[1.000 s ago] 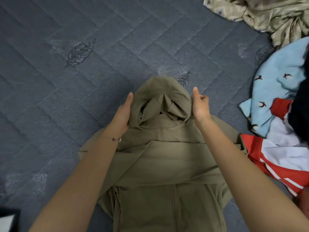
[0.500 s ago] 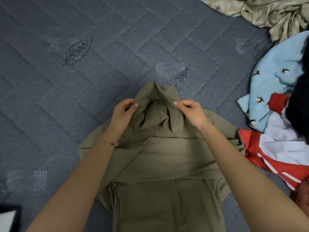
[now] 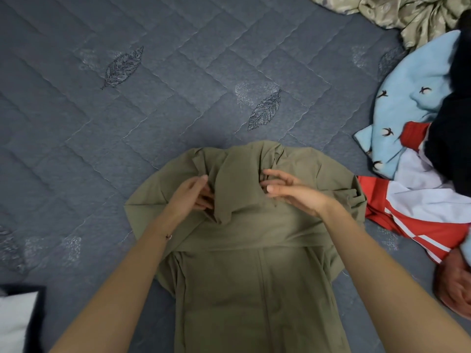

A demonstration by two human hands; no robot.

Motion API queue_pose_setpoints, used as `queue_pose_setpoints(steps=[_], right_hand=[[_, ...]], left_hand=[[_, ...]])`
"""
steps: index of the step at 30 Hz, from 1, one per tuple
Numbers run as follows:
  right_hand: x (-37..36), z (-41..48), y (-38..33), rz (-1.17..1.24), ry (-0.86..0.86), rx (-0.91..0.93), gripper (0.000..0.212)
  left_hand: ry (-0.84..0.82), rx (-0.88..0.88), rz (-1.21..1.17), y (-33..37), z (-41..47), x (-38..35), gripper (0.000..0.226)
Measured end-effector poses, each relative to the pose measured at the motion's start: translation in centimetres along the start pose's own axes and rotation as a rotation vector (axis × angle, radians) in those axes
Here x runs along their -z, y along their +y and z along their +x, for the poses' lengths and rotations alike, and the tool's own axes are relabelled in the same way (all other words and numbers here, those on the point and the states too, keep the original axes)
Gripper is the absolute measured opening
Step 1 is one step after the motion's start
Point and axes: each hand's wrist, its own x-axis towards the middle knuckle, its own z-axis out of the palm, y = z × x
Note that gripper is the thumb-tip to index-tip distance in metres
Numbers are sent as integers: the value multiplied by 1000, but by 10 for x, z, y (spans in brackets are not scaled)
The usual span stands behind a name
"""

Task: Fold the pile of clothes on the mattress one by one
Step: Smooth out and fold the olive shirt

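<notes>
**Counts.** One mattress (image 3: 178,110). One olive hooded garment (image 3: 254,276). Two hands were counted: one left hand (image 3: 190,197) and one right hand (image 3: 293,191). Two dark stitched leaves showed on the quilting, a far leaf (image 3: 123,66) and a near leaf (image 3: 265,112); the fainter ones were too pale to count. The pile comprised four cloths: one beige patterned cloth (image 3: 407,16), one pale blue cloth (image 3: 402,110) bearing at least four bird prints, one red-and-white cloth (image 3: 407,225) and one black cloth (image 3: 453,138).
</notes>
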Motion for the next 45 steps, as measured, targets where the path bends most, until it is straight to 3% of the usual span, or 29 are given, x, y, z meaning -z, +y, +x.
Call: queue_pose_setpoints(steps=[2,5,6,8,9,11,13,16,18,20,25,27,30,33,35,38,42,45], right_hand=[[-9,2,6,-47,74,0,67],[-29,11,7,-106,262,44,73],[-35,16,7,-110,282,51,76],[-47,19,4,-96,262,61,79],[-52,19,2,-73,254,77,74],[-57,21,-2,-2,273,139,41],[-57,17,-8,37,387,212,11],[-49,3,-20,24,534,373,20],[-43,-10,-28,18,553,481,1],[-38,-24,-36,53,512,548,18],[-39,-49,-22,70,369,518,23],[-43,-57,3,45,317,416,18],[-54,-68,46,-52,261,227,29],[-68,-74,82,-203,209,166,43],[-77,-75,97,-324,223,206,52],[-86,-76,114,-598,300,222,50],[-89,-89,132,-764,334,88,69],[-94,-107,142,-842,507,152,73]], left_hand=[[-4,-64,34,-6,2,-10,21],[28,-122,66,-11,6,-24,60],[67,-167,102,-11,6,-30,58],[114,-296,135,-7,4,-39,33],[116,-353,132,-4,2,-43,20],[127,-426,130,1,-2,-47,7],[181,-462,128,8,-6,-46,10],[234,-522,31,24,-14,-43,13],[235,-591,-46,38,-22,-41,16],[231,-655,-108,49,-33,-39,25],[140,-710,46,40,-62,-37,40],[67,-635,186,13,-68,-36,40],[-122,-420,304,-33,-77,-41,25],[-179,-318,411,-67,-82,-48,71],[-128,-368,690,-83,-81,-55,76],[-87,-336,1100,-104,-85,-64,59],[35,-360,1179,-117,-99,-71,60],[218,-468,1097,-123,-118,-73,62]])
